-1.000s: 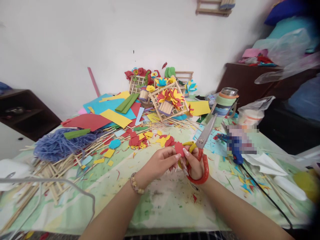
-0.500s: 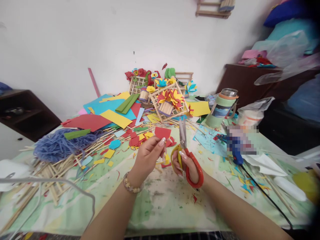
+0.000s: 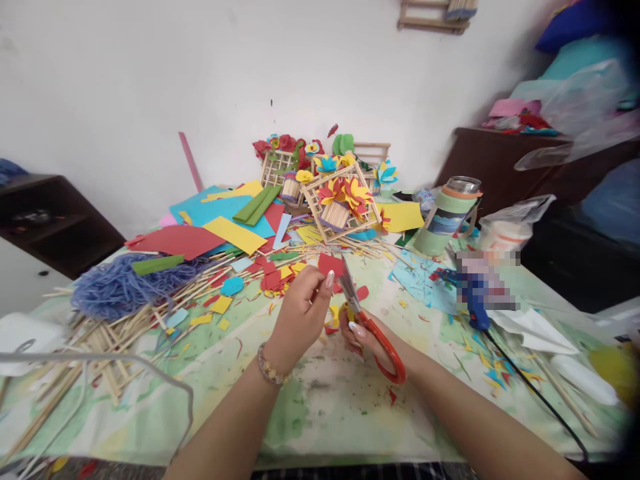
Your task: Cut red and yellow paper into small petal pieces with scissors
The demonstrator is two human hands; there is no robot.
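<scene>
My left hand (image 3: pixel 303 310), a beaded bracelet at its wrist, pinches a small red piece of paper (image 3: pixel 330 265) that shows above the fingertips. A pair of scissors (image 3: pixel 367 320) with one red and one yellow handle is gripped in my right hand (image 3: pixel 363 333). Its blades point up and left, their tips at the right edge of the red paper; whether they are cutting into it I cannot tell. Behind my left hand lies a small pile of red and yellow paper pieces (image 3: pixel 275 277).
Blue yarn (image 3: pixel 130 287) and wooden sticks (image 3: pixel 117 360) lie left. Colored sheets (image 3: pixel 175 240) and a stick frame with paper flowers (image 3: pixel 340 207) are at the back. A green flask (image 3: pixel 445 220) and a blue glue gun (image 3: pixel 475 303) with a black cord are right.
My right hand has turned the scissors so their blades lean left toward the red paper. My left hand has shifted slightly right. The view has also moved a little.
</scene>
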